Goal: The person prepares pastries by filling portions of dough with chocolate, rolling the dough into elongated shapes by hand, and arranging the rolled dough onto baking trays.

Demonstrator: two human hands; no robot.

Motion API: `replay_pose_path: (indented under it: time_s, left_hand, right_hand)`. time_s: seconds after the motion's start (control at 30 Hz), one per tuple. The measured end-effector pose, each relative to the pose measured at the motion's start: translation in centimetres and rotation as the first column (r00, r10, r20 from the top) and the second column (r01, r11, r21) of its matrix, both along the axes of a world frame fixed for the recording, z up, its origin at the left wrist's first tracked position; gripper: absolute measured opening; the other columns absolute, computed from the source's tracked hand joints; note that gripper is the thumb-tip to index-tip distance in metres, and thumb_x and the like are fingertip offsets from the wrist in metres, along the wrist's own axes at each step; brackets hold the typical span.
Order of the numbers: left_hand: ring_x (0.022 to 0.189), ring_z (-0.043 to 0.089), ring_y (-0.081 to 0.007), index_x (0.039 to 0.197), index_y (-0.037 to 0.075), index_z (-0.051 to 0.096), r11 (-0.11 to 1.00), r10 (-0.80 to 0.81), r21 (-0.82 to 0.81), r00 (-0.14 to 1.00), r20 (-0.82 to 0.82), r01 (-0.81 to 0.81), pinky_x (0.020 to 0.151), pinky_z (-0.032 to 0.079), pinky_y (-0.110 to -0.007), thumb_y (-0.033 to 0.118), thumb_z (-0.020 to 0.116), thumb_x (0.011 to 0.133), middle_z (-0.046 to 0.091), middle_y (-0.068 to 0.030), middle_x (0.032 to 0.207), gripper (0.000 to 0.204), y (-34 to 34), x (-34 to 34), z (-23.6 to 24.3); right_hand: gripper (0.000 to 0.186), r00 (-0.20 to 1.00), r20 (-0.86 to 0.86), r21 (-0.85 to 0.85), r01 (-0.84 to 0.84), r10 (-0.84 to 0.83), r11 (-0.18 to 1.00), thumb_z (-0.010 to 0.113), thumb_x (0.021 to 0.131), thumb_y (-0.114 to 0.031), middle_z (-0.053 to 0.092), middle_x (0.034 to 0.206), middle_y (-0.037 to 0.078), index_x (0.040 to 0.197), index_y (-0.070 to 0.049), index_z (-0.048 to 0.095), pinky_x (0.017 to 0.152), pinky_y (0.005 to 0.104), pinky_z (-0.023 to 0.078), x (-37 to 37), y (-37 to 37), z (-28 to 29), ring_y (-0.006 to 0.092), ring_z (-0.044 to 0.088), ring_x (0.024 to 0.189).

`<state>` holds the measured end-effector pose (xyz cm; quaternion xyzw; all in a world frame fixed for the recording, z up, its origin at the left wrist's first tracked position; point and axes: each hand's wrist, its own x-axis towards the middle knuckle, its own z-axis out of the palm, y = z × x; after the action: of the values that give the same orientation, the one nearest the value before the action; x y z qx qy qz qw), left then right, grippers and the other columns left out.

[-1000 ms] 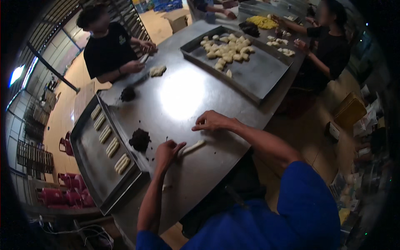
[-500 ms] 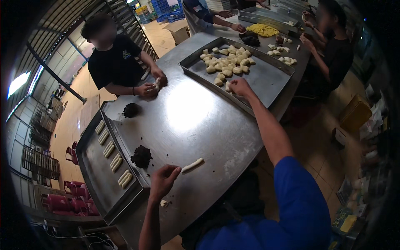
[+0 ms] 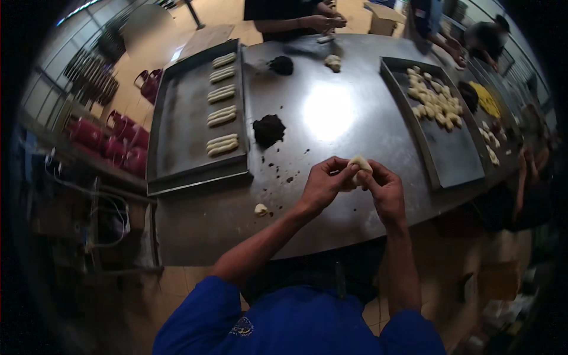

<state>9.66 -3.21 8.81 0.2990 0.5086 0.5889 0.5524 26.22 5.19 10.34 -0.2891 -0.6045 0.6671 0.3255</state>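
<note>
"Head view: what do the trays contain?"

"Left-side tray (image 3: 177, 130), five ridged dough bars (image 3: 222, 145) in a column along its right wall; right-side tray (image 3: 454, 163), pale dough lumps (image 3: 438, 99) clustered toward its far end."

"And the grip?"

"Left hand (image 3: 323, 184) and right hand (image 3: 387, 192) together pinch one dough piece (image 3: 360, 162); it's over the table (image 3: 302, 236), between both trays."
</note>
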Motion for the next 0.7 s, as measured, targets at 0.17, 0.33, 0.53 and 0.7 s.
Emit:
replay_pose_path:
  time_s: [0.17,0.33,0.53,0.7]
  left_hand:
    - [0.109,0.069,-0.0224,0.137,0.007,0.066,0.912,0.331,0.369,0.851,-0.407,-0.179,0.087,0.060,-0.033,0.018,0.072,0.099,0.057,-0.0156,0.141,0.041,-6.9,-1.5,-0.3]
    - [0.122,0.063,-0.0210,0.137,0.007,0.065,0.852,0.498,0.470,0.639,-0.587,-0.232,0.089,0.059,-0.031,0.014,0.072,0.098,0.047,-0.0152,0.152,0.040,-11.3,-6.1,-6.1]
    - [0.100,0.070,-0.0203,0.139,0.006,0.061,0.768,0.613,0.339,0.469,-0.636,-0.544,0.082,0.060,-0.033,0.014,0.072,0.097,0.059,-0.0156,0.138,0.044,-19.9,-6.2,-6.2]
    - [0.091,0.071,-0.0185,0.131,0.006,0.066,0.722,0.611,0.389,0.264,-0.746,-0.572,0.080,0.059,-0.032,0.009,0.071,0.096,0.066,-0.0139,0.126,0.036,-25.6,-5.4,-9.5]
  right_hand:
    - [0.040,0.992,-0.028,-0.229,-0.125,0.122,0.965,0.073,0.099,-0.019,0.073,0.094,0.005,0.133,0.001,0.064,0.065,0.0231,0.050,-3.7,-4.0,-1.5,0.0070,0.063,0.077]
    - [0.048,0.899,-0.399,-0.610,-0.408,0.182,0.679,0.065,0.104,-0.024,0.063,0.081,0.000,0.146,-0.003,0.052,0.060,0.0222,0.046,-10.3,-9.4,-0.7,0.0049,0.056,0.070]
    - [0.058,0.992,0.079,0.178,-0.111,0.099,0.978,0.071,0.100,-0.022,0.060,0.081,-0.002,0.149,-0.001,0.048,0.056,0.0232,0.041,-19.1,-1.8,-5.4,0.0052,0.046,0.066]
    - [0.076,0.987,0.130,0.637,-0.012,-0.093,0.771,0.087,0.083,-0.032,0.074,0.101,0.021,0.142,0.000,0.051,0.078,0.0384,0.058,-25.4,0.0,-7.7,0.0292,0.074,0.087]
